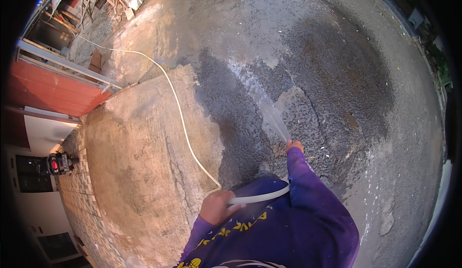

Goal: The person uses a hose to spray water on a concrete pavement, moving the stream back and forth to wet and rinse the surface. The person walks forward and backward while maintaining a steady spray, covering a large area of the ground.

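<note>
Head view: the left hand [217, 208] is holding the pale hose [260, 198] in a snug grip beside the purple top [313, 224], presumably bearing its weight; ahead, the right hand [295, 146] is clasping the hose's mostly hidden end, likely aiming the water [261, 98] that's hitting dark wet pavement [346, 70]; farther off, hose is trailing across lighter concrete [137, 143]

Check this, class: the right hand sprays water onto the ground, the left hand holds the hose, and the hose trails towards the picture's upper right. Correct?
Not quite: the head view shows the hose trailing towards the picture's upper left. The right hand does spray water onto the ground, and the left hand holds the hose.
</note>
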A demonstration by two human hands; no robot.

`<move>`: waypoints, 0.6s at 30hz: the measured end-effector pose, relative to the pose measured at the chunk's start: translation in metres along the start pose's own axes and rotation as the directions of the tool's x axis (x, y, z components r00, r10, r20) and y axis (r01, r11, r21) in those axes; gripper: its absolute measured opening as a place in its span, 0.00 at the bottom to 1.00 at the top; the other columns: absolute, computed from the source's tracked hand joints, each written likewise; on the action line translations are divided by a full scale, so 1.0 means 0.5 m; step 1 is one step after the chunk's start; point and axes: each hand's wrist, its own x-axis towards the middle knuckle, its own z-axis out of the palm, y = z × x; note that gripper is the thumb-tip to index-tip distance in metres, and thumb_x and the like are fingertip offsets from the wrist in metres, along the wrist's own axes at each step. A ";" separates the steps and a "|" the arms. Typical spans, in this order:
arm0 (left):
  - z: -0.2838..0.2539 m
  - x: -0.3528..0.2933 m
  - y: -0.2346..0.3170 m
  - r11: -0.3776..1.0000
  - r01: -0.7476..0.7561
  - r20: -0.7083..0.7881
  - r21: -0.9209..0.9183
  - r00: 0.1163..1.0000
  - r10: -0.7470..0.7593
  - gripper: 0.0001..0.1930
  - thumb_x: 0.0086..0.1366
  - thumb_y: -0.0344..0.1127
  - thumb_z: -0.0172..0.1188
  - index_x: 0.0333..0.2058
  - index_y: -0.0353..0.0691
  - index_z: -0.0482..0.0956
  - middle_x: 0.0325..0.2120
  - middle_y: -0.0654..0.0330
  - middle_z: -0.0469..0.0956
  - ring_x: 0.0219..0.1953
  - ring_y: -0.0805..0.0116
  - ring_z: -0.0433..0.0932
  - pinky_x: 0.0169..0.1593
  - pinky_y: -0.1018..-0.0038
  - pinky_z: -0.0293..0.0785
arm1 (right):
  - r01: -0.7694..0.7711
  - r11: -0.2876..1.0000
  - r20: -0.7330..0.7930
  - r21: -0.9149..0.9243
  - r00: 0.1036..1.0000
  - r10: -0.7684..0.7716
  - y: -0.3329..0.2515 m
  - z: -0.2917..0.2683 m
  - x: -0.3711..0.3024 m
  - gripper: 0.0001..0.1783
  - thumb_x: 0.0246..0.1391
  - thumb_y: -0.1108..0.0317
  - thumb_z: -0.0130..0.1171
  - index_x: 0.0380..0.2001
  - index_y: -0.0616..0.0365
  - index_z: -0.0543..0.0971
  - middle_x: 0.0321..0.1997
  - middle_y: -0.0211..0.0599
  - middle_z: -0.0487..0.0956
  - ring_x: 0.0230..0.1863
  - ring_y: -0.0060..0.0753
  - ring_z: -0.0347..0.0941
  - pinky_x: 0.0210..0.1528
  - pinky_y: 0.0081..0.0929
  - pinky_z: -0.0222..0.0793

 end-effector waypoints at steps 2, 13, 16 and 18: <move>0.000 0.000 -0.001 1.000 -0.019 -0.024 -0.011 1.000 0.018 0.21 0.57 0.53 0.72 0.31 0.38 0.82 0.27 0.52 0.80 0.33 0.49 0.81 0.39 0.58 0.76 | 0.047 0.999 -0.026 0.002 0.999 -0.047 -0.007 0.006 0.004 0.25 0.57 0.47 0.55 0.48 0.50 0.86 0.50 0.53 0.83 0.53 0.56 0.80 0.58 0.48 0.73; 0.005 -0.004 -0.007 1.000 0.002 -0.035 -0.008 0.999 -0.002 0.21 0.57 0.53 0.72 0.31 0.38 0.82 0.27 0.51 0.80 0.33 0.48 0.81 0.39 0.58 0.77 | -0.007 1.000 0.002 0.001 1.000 0.007 0.000 0.005 0.005 0.26 0.60 0.45 0.51 0.51 0.48 0.85 0.53 0.50 0.83 0.54 0.53 0.80 0.59 0.45 0.74; 0.003 -0.006 -0.005 1.000 0.012 -0.026 -0.006 1.000 -0.012 0.22 0.58 0.54 0.71 0.30 0.38 0.82 0.28 0.51 0.81 0.33 0.49 0.81 0.39 0.58 0.77 | -0.137 0.990 0.008 -0.020 0.991 0.137 0.013 -0.002 -0.011 0.28 0.61 0.45 0.51 0.52 0.53 0.83 0.53 0.50 0.83 0.54 0.53 0.80 0.59 0.45 0.74; 0.003 -0.007 -0.005 1.000 0.015 -0.020 -0.003 1.000 -0.015 0.22 0.58 0.54 0.71 0.30 0.38 0.82 0.28 0.51 0.81 0.33 0.49 0.81 0.39 0.58 0.77 | -0.185 0.982 0.002 -0.023 0.983 0.185 0.031 -0.002 -0.014 0.29 0.62 0.44 0.52 0.52 0.57 0.82 0.53 0.51 0.83 0.54 0.53 0.80 0.59 0.45 0.74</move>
